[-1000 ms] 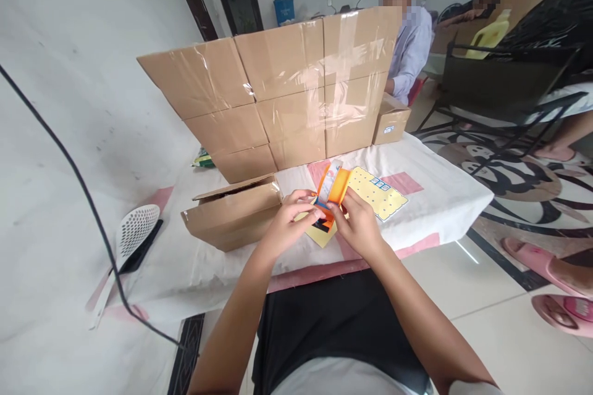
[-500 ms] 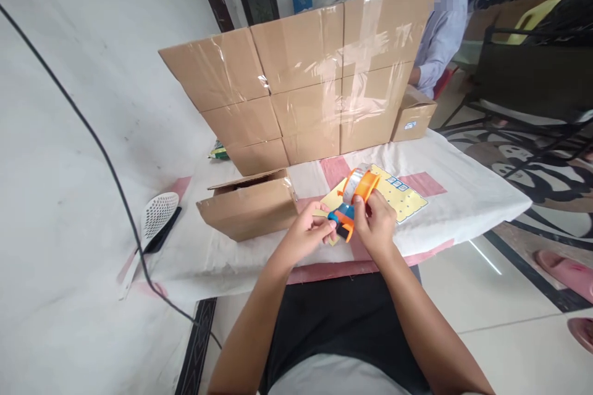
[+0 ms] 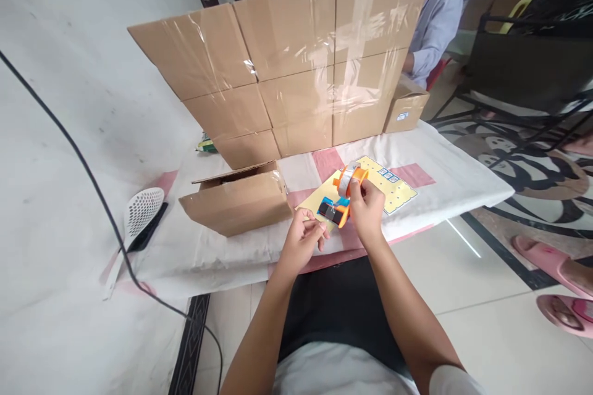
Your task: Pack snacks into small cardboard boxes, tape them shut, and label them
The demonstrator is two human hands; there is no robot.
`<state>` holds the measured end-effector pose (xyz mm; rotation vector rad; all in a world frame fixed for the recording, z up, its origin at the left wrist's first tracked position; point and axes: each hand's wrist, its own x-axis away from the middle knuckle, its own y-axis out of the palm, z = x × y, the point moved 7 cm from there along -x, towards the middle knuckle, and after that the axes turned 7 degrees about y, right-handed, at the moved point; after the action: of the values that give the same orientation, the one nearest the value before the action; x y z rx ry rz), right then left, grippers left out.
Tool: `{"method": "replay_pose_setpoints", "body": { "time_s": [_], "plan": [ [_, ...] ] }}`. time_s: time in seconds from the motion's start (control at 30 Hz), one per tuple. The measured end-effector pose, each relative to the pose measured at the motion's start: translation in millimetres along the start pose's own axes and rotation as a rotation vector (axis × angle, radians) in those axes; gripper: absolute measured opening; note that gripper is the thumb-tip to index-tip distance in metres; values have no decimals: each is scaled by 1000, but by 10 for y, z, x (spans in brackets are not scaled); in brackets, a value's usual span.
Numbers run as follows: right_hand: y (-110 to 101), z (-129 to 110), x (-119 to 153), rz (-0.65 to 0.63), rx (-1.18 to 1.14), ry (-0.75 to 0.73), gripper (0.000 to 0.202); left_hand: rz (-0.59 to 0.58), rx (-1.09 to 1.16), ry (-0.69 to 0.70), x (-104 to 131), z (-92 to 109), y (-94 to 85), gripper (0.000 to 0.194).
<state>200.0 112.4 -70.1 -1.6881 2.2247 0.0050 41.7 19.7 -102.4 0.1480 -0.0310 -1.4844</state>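
An orange and blue tape dispenser [image 3: 343, 213], loaded with a roll of clear tape [image 3: 348, 179], is in my right hand [image 3: 368, 207], whose thumb and fingers are closed round its orange side. The dispenser's dark front end points toward my left hand [image 3: 303, 237]. Thumb and fingers of my left hand are curled together in a pinch just left of that end. Whether a strip of tape lies between them is too small to make out. Beneath both hands, a yellow patterned sheet [image 3: 396, 192] lies on the cloth-covered table [image 3: 463, 179].
An open-topped cardboard box [image 3: 236, 207] stands left of my hands. A tall taped cardboard panel [image 3: 296, 68] rises behind, beside a small box [image 3: 407, 108]. A white slotted skimmer [image 3: 141, 213] lies at the left end. A person in a light shirt [image 3: 438, 24] sits beyond the panel.
My left hand has come off the dispenser's front end and moved a little left, baring the dark part. My right hand still holds the dispenser. The whole view has shifted slightly.
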Motion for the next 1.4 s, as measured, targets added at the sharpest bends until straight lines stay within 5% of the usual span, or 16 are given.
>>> {"method": "replay_pose_setpoints", "body": {
  "time_s": [0.17,0.37,0.53,0.67,0.8,0.97,1.1,1.17,1.4],
  "plan": [
    [68,93,6,-30,-104,134,46,20,-54,65,-53,-83,32,35],
    [-20,187,-220,-85,-548,337,39,146,-172,144,8,-364,23,32],
    [-301,33,-687,161,-309,156,36,175,-26,206,111,-235,2,34],
    [246,89,-1081,105,310,130,36,161,65,224,84,-35,-43,42],
    [745,253,-1203,-84,436,213,25,185,73,221,109,63,-133,42],
    [581,65,-660,-343,390,165,23,210,23,243,193,124,-296,36],
    [495,-338,218,-895,100,46,28,193,-72,268,253,152,-388,30],
    [472,-516,528,-1040,8,3,23,190,-117,279,284,173,-412,28],
    [533,-896,592,-924,21,-249,18,275,-194,184,348,178,-632,28]
  ]
}}
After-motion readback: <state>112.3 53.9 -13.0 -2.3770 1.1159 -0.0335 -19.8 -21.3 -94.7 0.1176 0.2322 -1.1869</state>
